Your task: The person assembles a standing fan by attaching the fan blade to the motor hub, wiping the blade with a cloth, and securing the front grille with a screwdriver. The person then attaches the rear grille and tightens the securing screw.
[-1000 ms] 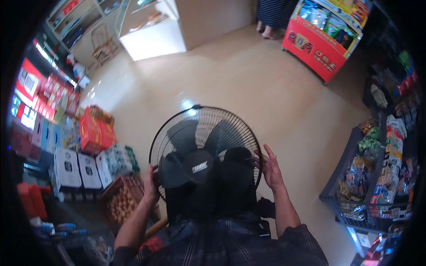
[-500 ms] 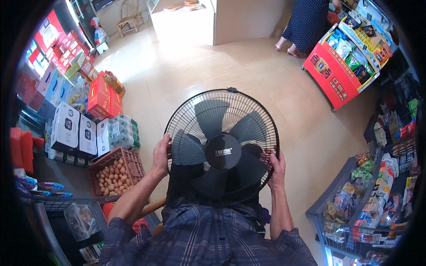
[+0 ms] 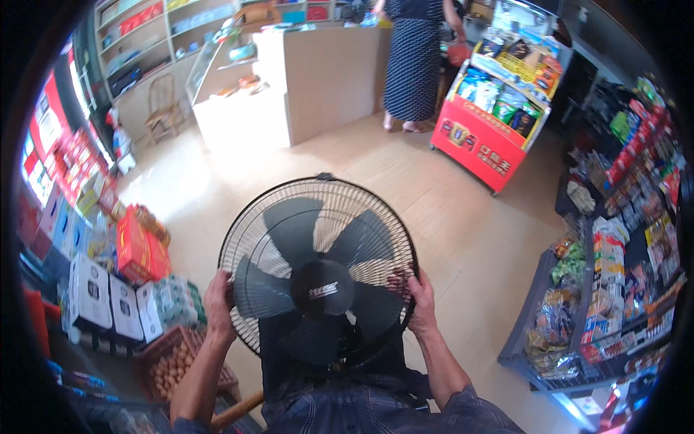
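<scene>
Between my two hands is the round head of an electric fan (image 3: 322, 288), with a black wire cage, dark blades and a black centre cap. My left hand (image 3: 219, 307) grips the cage's left rim, fingers curled behind it. On the opposite rim, my right hand (image 3: 421, 300) holds the cage, its fingertips showing through the wires. The fan faces up toward me in front of my lap; its back and whatever bears it are hidden.
A crate of eggs (image 3: 170, 365), white cartons (image 3: 90, 293) and packed bottles (image 3: 178, 300) stand at the left. Snack shelves (image 3: 557, 318) line the right. Ahead are a counter (image 3: 318, 87), a red snack cart (image 3: 481, 145) and a person in a dotted dress (image 3: 413, 65).
My view has tilted up and turned right, so the counter and wall shelves show more. The fan and both hands appear lower and further left; both hands still grip the cage.
</scene>
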The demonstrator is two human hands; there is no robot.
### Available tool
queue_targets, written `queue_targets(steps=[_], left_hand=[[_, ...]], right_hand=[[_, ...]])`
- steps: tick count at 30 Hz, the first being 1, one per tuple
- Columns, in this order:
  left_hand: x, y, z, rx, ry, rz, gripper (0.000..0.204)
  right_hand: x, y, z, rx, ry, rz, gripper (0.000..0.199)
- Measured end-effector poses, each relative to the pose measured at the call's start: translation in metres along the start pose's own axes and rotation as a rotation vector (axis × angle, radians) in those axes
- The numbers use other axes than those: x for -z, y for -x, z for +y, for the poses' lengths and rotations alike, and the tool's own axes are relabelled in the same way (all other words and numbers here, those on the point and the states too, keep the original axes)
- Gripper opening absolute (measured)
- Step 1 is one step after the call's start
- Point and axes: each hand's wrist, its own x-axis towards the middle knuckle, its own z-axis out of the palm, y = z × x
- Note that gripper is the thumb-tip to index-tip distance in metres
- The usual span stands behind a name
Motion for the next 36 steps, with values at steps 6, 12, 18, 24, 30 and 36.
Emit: queue_targets(steps=[6, 12, 18, 24, 30, 36], left_hand=[[-0.002, 0.013, 0.026, -0.021, 0.011, 0.018, 0.046], [0.01, 0.019, 0.041, -0.053, -0.022, 0.037, 0.05], [0.017, 0.028, 0.06, -0.042, 0.104, -0.038, 0.053], [0.009, 0.044, 0.089, -0.041, 0.272, -0.078, 0.052], [0.002, 0.051, 0.095, -0.011, 0.425, -0.069, 0.05], [-0.007, 0.068, 0.076, 0.107, 0.432, -0.043, 0.054]], right_hand=[[-0.01, 0.003, -0.003, -0.021, -0.023, 0.013, 0.048], [-0.026, 0.005, -0.02, -0.017, -0.009, -0.028, 0.053], [-0.048, -0.005, -0.052, 0.022, 0.032, -0.115, 0.052], [-0.075, -0.019, -0.098, 0.071, 0.11, -0.237, 0.062], [-0.094, -0.03, -0.151, 0.157, 0.276, -0.333, 0.089], [-0.121, -0.024, -0.188, 0.185, 0.447, -0.303, 0.092]])
